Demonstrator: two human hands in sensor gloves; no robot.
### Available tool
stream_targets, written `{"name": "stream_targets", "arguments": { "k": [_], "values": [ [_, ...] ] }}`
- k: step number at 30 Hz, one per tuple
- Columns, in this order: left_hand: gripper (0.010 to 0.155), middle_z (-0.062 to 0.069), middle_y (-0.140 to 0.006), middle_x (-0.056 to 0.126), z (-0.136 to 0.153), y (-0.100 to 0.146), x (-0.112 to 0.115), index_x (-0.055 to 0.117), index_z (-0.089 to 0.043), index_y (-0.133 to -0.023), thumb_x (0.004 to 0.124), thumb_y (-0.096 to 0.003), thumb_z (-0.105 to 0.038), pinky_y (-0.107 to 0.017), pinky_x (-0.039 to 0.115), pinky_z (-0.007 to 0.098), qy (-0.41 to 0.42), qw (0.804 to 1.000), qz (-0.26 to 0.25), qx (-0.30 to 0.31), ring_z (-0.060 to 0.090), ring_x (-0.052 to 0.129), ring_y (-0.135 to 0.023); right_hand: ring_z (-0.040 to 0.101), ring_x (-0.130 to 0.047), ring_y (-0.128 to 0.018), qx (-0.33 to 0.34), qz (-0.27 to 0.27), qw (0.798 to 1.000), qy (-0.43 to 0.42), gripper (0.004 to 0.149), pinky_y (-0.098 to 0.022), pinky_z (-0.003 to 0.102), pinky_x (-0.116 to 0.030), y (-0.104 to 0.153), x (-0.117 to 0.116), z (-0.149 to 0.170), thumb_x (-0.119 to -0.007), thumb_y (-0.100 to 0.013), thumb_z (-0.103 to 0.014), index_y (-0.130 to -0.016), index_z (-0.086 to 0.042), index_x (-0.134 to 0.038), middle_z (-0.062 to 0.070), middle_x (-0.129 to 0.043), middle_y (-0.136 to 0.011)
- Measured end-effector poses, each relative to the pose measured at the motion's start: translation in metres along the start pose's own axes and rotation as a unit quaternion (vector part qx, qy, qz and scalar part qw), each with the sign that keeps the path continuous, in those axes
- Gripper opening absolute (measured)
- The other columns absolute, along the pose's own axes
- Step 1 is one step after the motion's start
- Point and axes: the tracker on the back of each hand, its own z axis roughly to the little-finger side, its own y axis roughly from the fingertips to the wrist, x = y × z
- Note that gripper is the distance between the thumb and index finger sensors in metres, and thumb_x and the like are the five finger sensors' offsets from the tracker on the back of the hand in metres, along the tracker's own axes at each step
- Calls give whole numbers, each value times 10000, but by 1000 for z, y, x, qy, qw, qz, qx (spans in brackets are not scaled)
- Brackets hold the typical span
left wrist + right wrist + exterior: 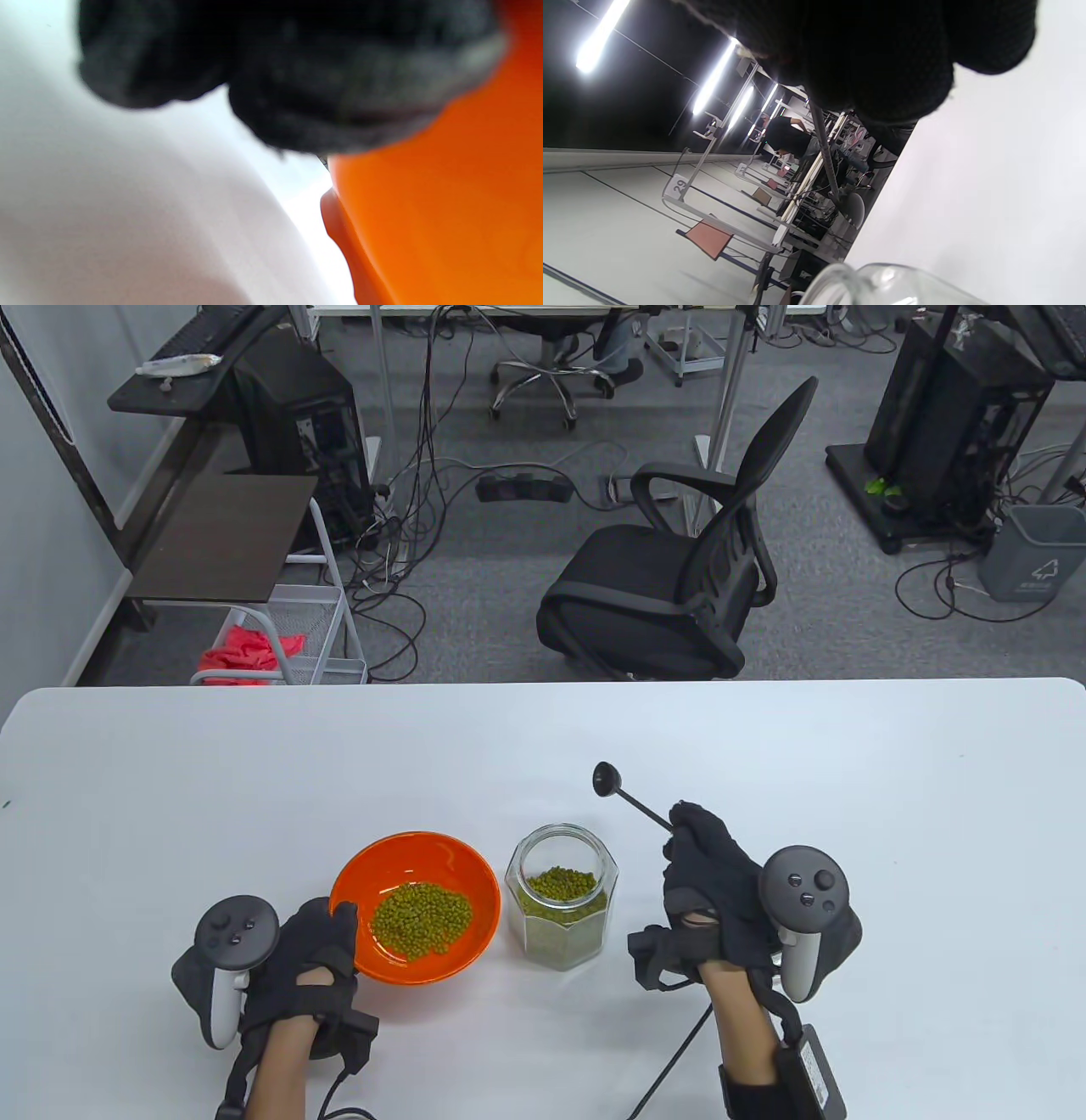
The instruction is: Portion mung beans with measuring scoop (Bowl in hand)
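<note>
Spills look likeliest in the table view: the right hand [708, 891] pinches the scoop [632, 802] beyond the jar [562, 908], at the jar's 1 o'clock, while the left hand [310, 963] grips the bowl [414, 908] of beans [422, 920] at its 8 o'clock rim, table [848, 780] open beyond. Left wrist view: fingers [297, 76] curl on the bowl's orange wall, which could tip. Right wrist view: the jar's rim sits at 6 o'clock, easily clipped.

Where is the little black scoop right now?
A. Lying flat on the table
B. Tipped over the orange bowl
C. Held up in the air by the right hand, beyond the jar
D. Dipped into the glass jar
C: the right hand grips the measuring scoop by its handle, its cup raised past the glass jar, away from the orange bowl.
</note>
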Motion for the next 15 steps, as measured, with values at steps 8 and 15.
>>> {"name": "stream_targets", "arguments": {
  "k": [8, 15],
  "values": [
    [525, -132, -346, 983, 0, 0, 0, 809, -113, -867, 720, -528, -504, -45, 931, 156, 0, 1000, 0, 0, -60, 1021, -28, 359, -994, -450, -8, 10, 997, 79, 414, -438, 620, -756, -4, -13, 13, -798, -450, -204, -840, -73, -841, 246, -921, -673],
    [525, -133, -347, 982, 0, 0, 0, 809, -114, -867, 719, -529, -506, -44, 932, 156, 2, 1000, 0, 0, -61, 1021, -28, 362, -999, -444, -10, 5, 990, 143, 412, -436, 622, -759, -6, -24, 23, -811, -445, -202, -830, -62, -850, 249, -930, -664]
  ]
}}
